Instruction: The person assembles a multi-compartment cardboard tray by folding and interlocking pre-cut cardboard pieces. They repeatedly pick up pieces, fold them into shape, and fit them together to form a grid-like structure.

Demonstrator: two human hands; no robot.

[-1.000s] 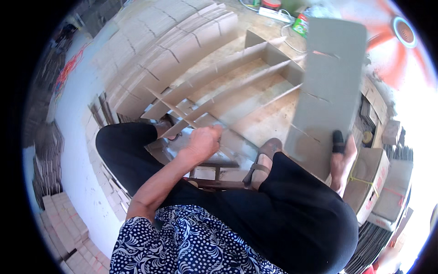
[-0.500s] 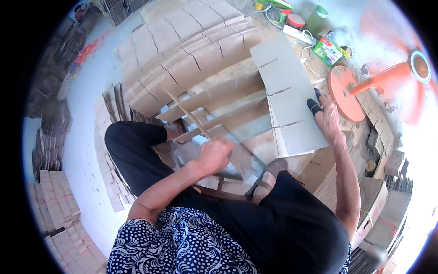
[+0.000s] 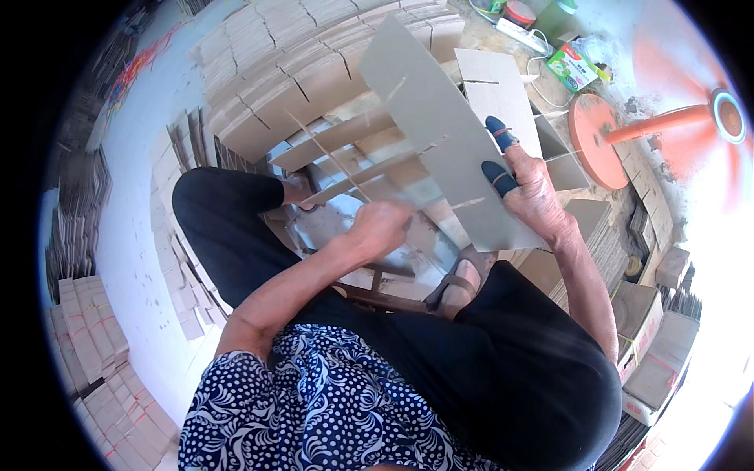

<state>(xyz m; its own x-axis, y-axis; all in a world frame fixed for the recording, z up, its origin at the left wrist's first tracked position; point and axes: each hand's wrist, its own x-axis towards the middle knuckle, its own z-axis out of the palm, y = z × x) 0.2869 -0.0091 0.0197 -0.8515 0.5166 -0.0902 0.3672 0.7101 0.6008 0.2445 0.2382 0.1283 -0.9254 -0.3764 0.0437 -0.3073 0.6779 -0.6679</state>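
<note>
My right hand [image 3: 532, 195] grips the right edge of a grey slotted cardboard sheet [image 3: 444, 129], lifted and tilted. Dark covers sit on two of its fingers. Several slits run across the sheet. To its left, long cardboard strips [image 3: 342, 147] stand on edge, crossed by a thin strip [image 3: 323, 149]. Their right ends meet or pass behind the sheet; I cannot tell which. My left hand [image 3: 382, 228] is closed just below the crossed strips, its fingertips blurred, and what it holds is hidden. Another slotted sheet [image 3: 503, 82] lies behind my right hand.
Large stacks of slit cardboard [image 3: 275, 67] stand at the far side. An orange fan [image 3: 601, 141] with blurred blades is at the right, beside a green-and-white box [image 3: 572, 69] and a white power strip [image 3: 522, 35]. Cardboard boxes [image 3: 636, 314] sit at the lower right.
My right hand has moved left and lifted one slotted sheet away from the others, swinging it over the strips. My left hand has shifted slightly right and up. The view has tilted a little.
</note>
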